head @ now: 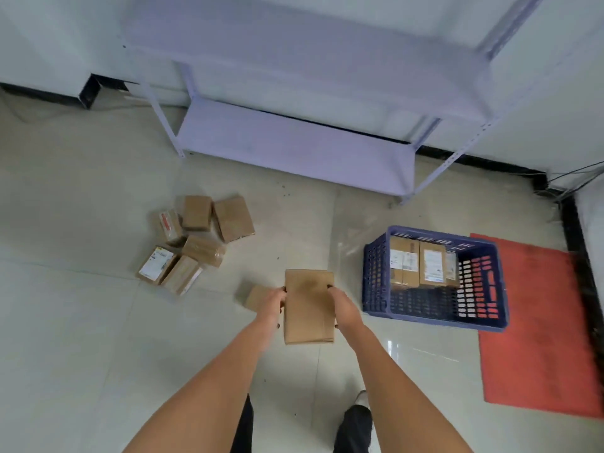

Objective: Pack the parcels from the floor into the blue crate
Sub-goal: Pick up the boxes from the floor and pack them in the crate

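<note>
I hold a plain brown cardboard parcel in front of me, above the floor. My left hand grips its left edge and my right hand grips its right edge. Another small brown parcel lies on the floor just left of my left hand, partly hidden by it. Several more parcels lie in a loose pile on the floor to the left. The blue crate stands on the floor to the right of the held parcel, with three parcels upright against its far wall.
A pale purple metal shelf unit stands against the wall ahead. A red mat lies under and to the right of the crate. Cables run along the dark skirting at right. My legs and a shoe show below.
</note>
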`<act>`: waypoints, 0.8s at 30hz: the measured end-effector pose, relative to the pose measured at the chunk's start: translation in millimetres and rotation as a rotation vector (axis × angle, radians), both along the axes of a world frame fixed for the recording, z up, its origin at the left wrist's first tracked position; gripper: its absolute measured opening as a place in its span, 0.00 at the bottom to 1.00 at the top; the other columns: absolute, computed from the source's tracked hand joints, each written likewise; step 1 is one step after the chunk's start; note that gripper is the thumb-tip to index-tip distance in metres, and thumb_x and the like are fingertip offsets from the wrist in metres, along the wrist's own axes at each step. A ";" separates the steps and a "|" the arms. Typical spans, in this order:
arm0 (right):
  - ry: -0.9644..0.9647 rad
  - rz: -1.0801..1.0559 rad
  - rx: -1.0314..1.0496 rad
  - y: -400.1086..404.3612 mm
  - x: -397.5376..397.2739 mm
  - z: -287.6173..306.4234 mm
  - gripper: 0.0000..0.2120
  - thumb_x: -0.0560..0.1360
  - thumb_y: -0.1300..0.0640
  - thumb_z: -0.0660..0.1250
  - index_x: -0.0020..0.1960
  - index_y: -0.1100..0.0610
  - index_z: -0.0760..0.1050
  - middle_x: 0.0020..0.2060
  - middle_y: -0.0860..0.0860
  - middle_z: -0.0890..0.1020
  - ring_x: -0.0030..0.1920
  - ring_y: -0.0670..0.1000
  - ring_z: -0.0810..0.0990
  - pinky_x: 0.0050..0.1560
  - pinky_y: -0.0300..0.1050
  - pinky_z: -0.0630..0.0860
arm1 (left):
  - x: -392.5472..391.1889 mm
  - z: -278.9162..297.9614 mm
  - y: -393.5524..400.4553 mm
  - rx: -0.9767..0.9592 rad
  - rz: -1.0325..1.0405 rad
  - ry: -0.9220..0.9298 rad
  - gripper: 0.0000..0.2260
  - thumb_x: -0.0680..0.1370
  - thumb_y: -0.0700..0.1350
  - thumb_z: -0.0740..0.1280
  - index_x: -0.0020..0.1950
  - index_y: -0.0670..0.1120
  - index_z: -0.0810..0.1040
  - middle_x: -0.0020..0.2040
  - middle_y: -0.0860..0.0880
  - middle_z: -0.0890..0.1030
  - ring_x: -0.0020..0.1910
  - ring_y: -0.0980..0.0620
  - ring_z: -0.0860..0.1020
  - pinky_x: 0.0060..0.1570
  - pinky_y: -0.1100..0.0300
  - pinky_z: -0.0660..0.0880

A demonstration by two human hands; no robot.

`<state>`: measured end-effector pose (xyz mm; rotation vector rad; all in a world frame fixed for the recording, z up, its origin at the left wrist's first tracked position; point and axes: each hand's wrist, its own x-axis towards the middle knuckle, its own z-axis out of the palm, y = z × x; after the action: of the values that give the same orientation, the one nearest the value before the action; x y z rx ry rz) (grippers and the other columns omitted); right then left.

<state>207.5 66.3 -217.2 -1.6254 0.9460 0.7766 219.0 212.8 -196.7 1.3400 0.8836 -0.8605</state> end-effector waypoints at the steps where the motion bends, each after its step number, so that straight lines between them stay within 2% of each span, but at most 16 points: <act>1: 0.003 -0.056 0.019 -16.7 -2.5 6.4 0.26 0.79 0.43 0.54 0.71 0.56 0.65 0.68 0.53 0.70 0.67 0.56 0.69 0.69 0.53 0.66 | -3.7 4.1 -14.8 0.002 0.011 0.014 0.07 0.76 0.49 0.58 0.49 0.49 0.73 0.51 0.47 0.74 0.52 0.50 0.69 0.48 0.56 0.66; 3: -0.022 -0.151 0.055 -54.9 -9.8 17.3 0.26 0.79 0.42 0.53 0.69 0.56 0.67 0.65 0.55 0.72 0.65 0.57 0.71 0.68 0.55 0.67 | -11.1 8.5 -49.2 -0.007 0.063 -0.005 0.09 0.78 0.47 0.56 0.53 0.46 0.72 0.53 0.46 0.75 0.52 0.49 0.71 0.51 0.54 0.67; 5: -0.054 -0.214 0.078 -96.4 -19.0 26.7 0.25 0.78 0.40 0.51 0.66 0.55 0.67 0.61 0.55 0.74 0.63 0.57 0.72 0.64 0.55 0.69 | -19.1 15.9 -90.8 -0.029 0.090 -0.040 0.09 0.79 0.46 0.54 0.53 0.43 0.70 0.52 0.45 0.75 0.50 0.49 0.72 0.45 0.56 0.69; 7: -0.074 -0.248 0.093 -135.6 -30.1 33.5 0.27 0.76 0.37 0.50 0.67 0.53 0.67 0.61 0.56 0.75 0.60 0.57 0.73 0.62 0.55 0.72 | -29.3 24.5 -130.2 -0.019 0.077 -0.079 0.10 0.79 0.47 0.53 0.53 0.42 0.69 0.51 0.45 0.74 0.46 0.50 0.73 0.40 0.58 0.69; 10: -0.107 -0.274 0.134 -190.6 -49.6 47.6 0.27 0.78 0.37 0.49 0.68 0.52 0.67 0.63 0.55 0.75 0.62 0.57 0.74 0.63 0.54 0.72 | -45.8 40.4 -185.1 -0.011 0.078 -0.125 0.11 0.81 0.49 0.52 0.57 0.45 0.67 0.48 0.45 0.74 0.42 0.52 0.73 0.46 0.54 0.71; 12: -0.124 -0.271 0.130 -222.2 -61.4 59.6 0.28 0.77 0.36 0.49 0.69 0.51 0.66 0.62 0.55 0.75 0.62 0.56 0.74 0.65 0.55 0.70 | -58.5 50.5 -217.7 -0.007 0.068 -0.140 0.14 0.81 0.50 0.52 0.63 0.45 0.67 0.47 0.44 0.75 0.46 0.49 0.74 0.51 0.53 0.72; 15: -0.183 -0.280 0.136 -262.8 -75.7 74.5 0.23 0.79 0.40 0.48 0.58 0.51 0.74 0.54 0.53 0.79 0.53 0.52 0.77 0.59 0.49 0.72 | -74.6 66.6 -260.4 -0.032 0.023 -0.164 0.18 0.81 0.51 0.52 0.62 0.43 0.72 0.57 0.42 0.77 0.53 0.49 0.74 0.56 0.54 0.71; 17: -0.188 -0.300 0.146 -285.0 -83.2 82.4 0.20 0.80 0.43 0.48 0.52 0.50 0.77 0.50 0.51 0.81 0.53 0.52 0.78 0.57 0.48 0.74 | -81.6 71.5 -281.8 -0.041 -0.018 -0.177 0.20 0.81 0.51 0.50 0.63 0.44 0.74 0.61 0.44 0.77 0.58 0.50 0.73 0.63 0.52 0.69; 20: -0.187 -0.334 0.163 -313.6 -87.9 91.5 0.20 0.80 0.44 0.49 0.45 0.49 0.78 0.47 0.51 0.83 0.53 0.53 0.80 0.60 0.50 0.75 | -78.1 72.3 -309.7 -0.042 -0.036 -0.165 0.21 0.82 0.50 0.47 0.66 0.45 0.73 0.66 0.47 0.75 0.67 0.49 0.69 0.69 0.48 0.63; 22: -0.187 -0.364 0.156 -331.3 -83.8 88.6 0.20 0.79 0.45 0.51 0.45 0.50 0.80 0.49 0.52 0.84 0.54 0.54 0.81 0.61 0.52 0.75 | -71.0 69.8 -327.0 -0.066 -0.055 -0.164 0.21 0.83 0.49 0.46 0.65 0.44 0.73 0.61 0.48 0.76 0.63 0.51 0.71 0.64 0.53 0.65; 24: -0.189 -0.389 0.144 -349.1 -77.0 83.9 0.20 0.78 0.45 0.52 0.50 0.53 0.80 0.51 0.53 0.84 0.55 0.54 0.81 0.60 0.52 0.75 | -61.9 64.2 -347.8 -0.092 -0.062 -0.173 0.17 0.83 0.47 0.47 0.58 0.46 0.74 0.48 0.51 0.78 0.48 0.56 0.75 0.47 0.61 0.70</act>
<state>130.5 -282.8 -133.3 -1.3095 1.0048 0.4061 157.1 -135.0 -132.5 1.3451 0.6632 -0.8097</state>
